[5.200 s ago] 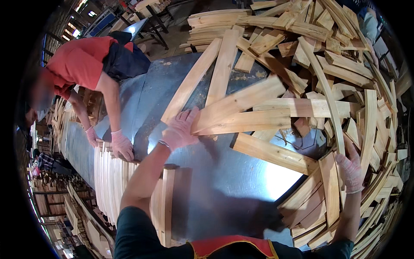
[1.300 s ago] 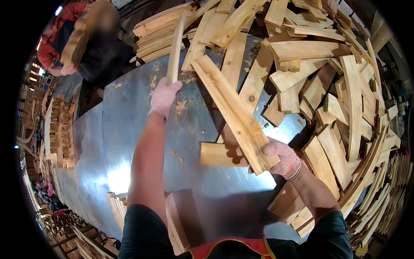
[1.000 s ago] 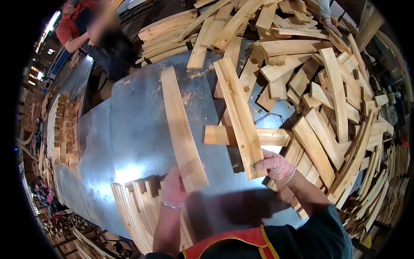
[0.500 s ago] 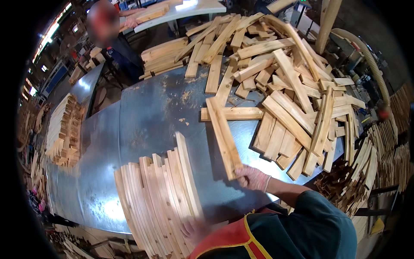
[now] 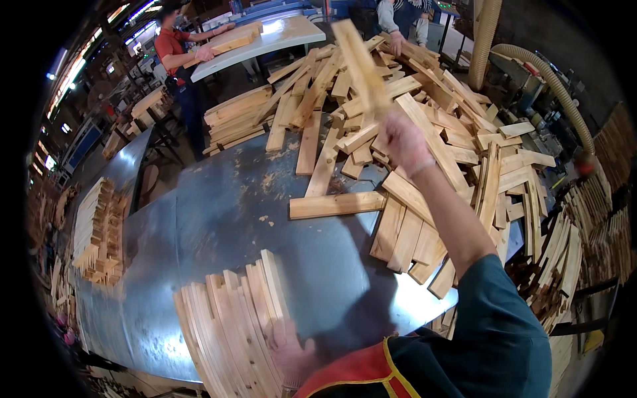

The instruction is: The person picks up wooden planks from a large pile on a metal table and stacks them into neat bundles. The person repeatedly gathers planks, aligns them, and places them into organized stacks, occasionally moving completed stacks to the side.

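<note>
My right arm reaches out over the jumbled heap of wooden boards (image 5: 434, 142). Gripped by one end in my right hand (image 5: 406, 142) is a wooden board (image 5: 358, 63), raised above the heap and slightly blurred. At the near side of the metal table, a row of boards (image 5: 229, 325) stands side by side on edge. My left hand (image 5: 290, 348) lies against the right side of that row, thumb apart from the fingers and nothing held in it.
A single board (image 5: 335, 205) lies crosswise before the heap on the metal table (image 5: 219, 179). Stacked boards (image 5: 103, 225) sit far left. Beyond are a co-worker (image 5: 179, 60) in red at a white table (image 5: 285, 36) and another person's hand (image 5: 396, 43) by the heap. A hose (image 5: 484, 46) rises at right.
My right hand has moved up and away with the board, from the near table edge to above the heap. The view has shifted, and another person now shows behind the heap.
</note>
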{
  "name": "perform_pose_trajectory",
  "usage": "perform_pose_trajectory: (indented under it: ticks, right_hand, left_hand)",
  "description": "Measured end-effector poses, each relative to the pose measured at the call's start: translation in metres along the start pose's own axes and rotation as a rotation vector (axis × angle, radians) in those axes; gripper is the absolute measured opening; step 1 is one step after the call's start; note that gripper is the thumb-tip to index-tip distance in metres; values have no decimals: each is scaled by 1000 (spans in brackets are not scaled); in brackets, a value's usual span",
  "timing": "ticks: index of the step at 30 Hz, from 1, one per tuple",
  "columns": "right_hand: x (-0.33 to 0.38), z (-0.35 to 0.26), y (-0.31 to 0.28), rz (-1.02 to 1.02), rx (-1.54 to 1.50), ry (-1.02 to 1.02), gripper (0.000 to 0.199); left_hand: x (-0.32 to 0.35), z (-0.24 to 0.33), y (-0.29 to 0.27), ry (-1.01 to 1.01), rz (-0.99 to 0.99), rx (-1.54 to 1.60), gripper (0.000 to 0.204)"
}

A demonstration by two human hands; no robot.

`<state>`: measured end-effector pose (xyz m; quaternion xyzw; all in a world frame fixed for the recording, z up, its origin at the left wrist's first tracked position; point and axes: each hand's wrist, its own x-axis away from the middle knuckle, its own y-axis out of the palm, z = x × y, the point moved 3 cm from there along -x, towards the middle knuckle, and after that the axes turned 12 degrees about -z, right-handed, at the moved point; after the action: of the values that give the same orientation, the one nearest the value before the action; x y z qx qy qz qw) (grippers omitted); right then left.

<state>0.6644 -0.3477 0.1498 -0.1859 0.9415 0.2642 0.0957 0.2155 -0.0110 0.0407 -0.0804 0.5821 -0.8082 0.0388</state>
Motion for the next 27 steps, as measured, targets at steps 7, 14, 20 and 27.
perform_pose_trajectory:
  ticks: [7,14,20,27]
  right_hand:
    - [-24,55,-68,275,-1,300,14]
    - [-54,126,-157,459,-78,391,21]
    - [-96,144,-191,483,113,542,58]
    - [-109,162,-215,422,52,567,41]
  left_hand:
    - [-154,82,53,256,-147,54,79]
    - [-413,181,54,409,50,109,73]
    - [-605,292,58,339,-11,-159,85]
    - [-693,348,77,236,-103,-314,119]
